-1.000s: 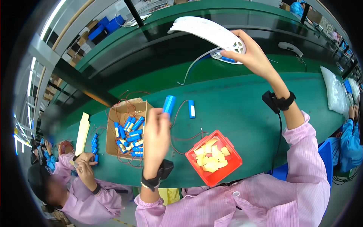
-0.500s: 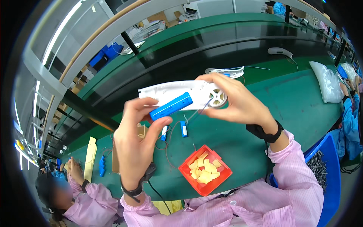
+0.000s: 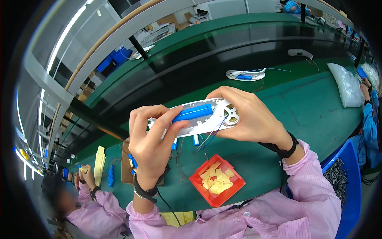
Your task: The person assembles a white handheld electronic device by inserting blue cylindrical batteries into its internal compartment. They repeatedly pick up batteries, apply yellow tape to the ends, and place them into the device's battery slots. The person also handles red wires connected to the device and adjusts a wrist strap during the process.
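Note:
My right hand (image 3: 252, 115) grips the round end of a long white plastic housing (image 3: 195, 130), next to a spoked round part (image 3: 230, 114) fitted in it. Between the fingers and thumb of my left hand (image 3: 153, 135) is a blue cylindrical battery pack (image 3: 197, 112), which lies lengthwise in or just over the hollow of the housing. Whether it is seated there I cannot tell. A thin blue wire (image 3: 218, 134) hangs from the round part. Below the housing, another blue battery with a white label (image 3: 195, 140) shows on the green table (image 3: 274, 167).
A red tray (image 3: 218, 200) of yellow pad pieces stands in front of me. Beyond my hands lies another white housing (image 3: 246, 75) with a blue battery. A blue bin (image 3: 352, 191) of metal pins is at the right, near a plastic bag (image 3: 344, 85). A co-worker (image 3: 93, 207) sits at the left.
My left hand has brought the battery pack rightward into line with the housing, over its hollow. The housing has come slightly lower and tilted so its inside shows more.

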A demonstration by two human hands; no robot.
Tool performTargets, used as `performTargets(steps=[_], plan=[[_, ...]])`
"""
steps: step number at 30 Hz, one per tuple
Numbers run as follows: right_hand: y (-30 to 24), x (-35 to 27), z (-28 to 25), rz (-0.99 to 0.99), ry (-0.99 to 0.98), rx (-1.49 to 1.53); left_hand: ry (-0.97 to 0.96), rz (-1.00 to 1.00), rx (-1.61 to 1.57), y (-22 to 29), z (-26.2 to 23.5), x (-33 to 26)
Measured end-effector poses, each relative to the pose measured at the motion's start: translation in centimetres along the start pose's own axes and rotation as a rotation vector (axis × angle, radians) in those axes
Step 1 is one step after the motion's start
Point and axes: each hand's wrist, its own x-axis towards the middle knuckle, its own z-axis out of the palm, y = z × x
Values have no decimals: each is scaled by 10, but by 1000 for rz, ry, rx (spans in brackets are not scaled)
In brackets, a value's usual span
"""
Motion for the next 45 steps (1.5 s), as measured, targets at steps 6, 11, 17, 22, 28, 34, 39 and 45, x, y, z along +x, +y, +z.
performTargets(steps=[6, 11, 17, 22, 28, 34, 39, 45], plan=[[-2, -2, 2, -11, 35, -18, 33, 55, -4, -1, 4, -2], [-2, -1, 2, -51, 25, -29, -14, 153, 21, -5, -2, -3], [-2, -3, 3, -88, 2, -34, -71, 147, 44, -5, -7, -10], [2, -2, 8, -118, -12, -17, -189, -92, -259, -10, -10, -1], [-2, -1, -3, -126, -76, -24, -469, -422, -607, -5, -8, 0], [16, 4, -31, -177, 148, -119, -551, -608, -757, -11, 16, 45], [14, -2, -71, 40, 461, -100, -378, -1063, -858, -126, 106, 71], [14, -5, -95, 161, 600, 25, 460, -1470, -1109, -270, 296, -57]])
